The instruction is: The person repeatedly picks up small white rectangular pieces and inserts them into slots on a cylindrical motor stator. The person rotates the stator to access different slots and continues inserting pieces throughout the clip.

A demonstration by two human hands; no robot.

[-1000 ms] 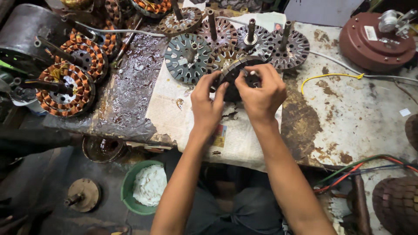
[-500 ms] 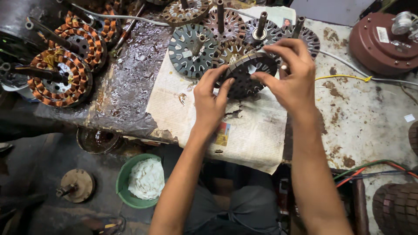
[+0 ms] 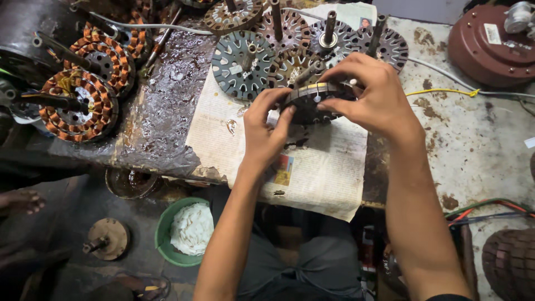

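Low in the frame, a green bowl of white wadding [image 3: 186,231] sits on the floor. Above it, a stained newspaper sheet [image 3: 317,167] is spread over the worktop [image 3: 479,145], probably to catch grime. At centre, a dark round slotted metal stator core [image 3: 312,103] is held tilted just above the paper, the left hand [image 3: 266,129] pinching its near rim, the right hand [image 3: 370,92] closed over its top. Similar bare cores [image 3: 242,64] are lined up behind; copper-wound ones [image 3: 75,106] lie upper left.

Left hand [image 3: 266,129] and right hand [image 3: 372,95] grip dark stator core [image 3: 312,100] above newspaper [image 3: 317,167]; bare cores [image 3: 243,64] behind

Hands [image 3: 334,108] hide most of the stator core [image 3: 305,100].
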